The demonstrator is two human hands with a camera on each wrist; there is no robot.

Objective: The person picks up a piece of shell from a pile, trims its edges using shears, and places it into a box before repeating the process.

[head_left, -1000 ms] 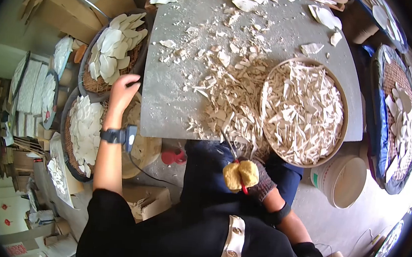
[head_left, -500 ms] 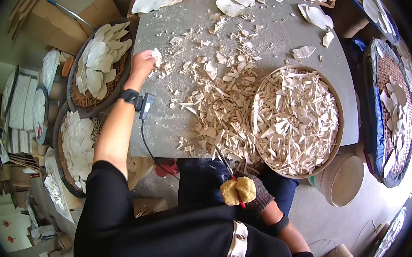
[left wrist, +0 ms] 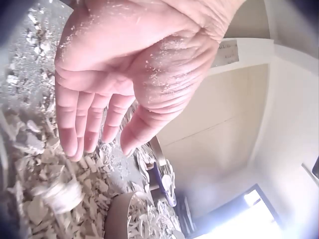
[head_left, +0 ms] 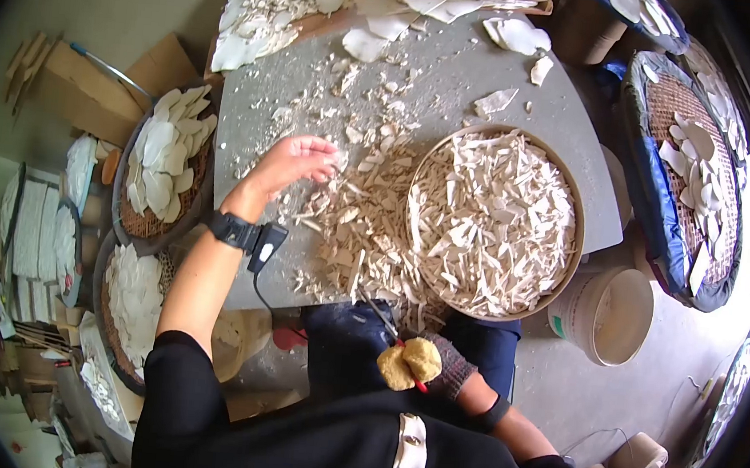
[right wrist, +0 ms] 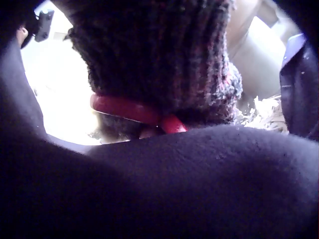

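Observation:
My bare left hand (head_left: pixel 296 165) hovers palm down over the left part of a heap of off-white chips (head_left: pixel 364 255) on the grey table (head_left: pixel 256 117). In the left wrist view its fingers (left wrist: pixel 93 122) hang nearly straight, white crumbs stick to the palm, and a blurred white piece (left wrist: pixel 62 195) shows below. My right hand (head_left: pixel 451 367), in a dark knitted glove, rests at my lap and grips red-handled scissors (head_left: pixel 381 315). Yellow foam lumps (head_left: pixel 408 363) wrap their handle, and the blades point toward the heap. The right wrist view shows the red handle (right wrist: pixel 127 108) against the glove (right wrist: pixel 154 59).
A round tray (head_left: pixel 578 243) full of chips stands at the table's right front, above a white bucket (head_left: pixel 604 316). Flat white slices (head_left: pixel 365 44) lie along the far edge. Baskets of slices flank the table, left (head_left: pixel 190 209) and right (head_left: pixel 652 231).
My left hand has come from beside the table onto it, took a white piece at the left edge, then moved right over the heap, its fingers now loosened. The right hand still holds the scissors.

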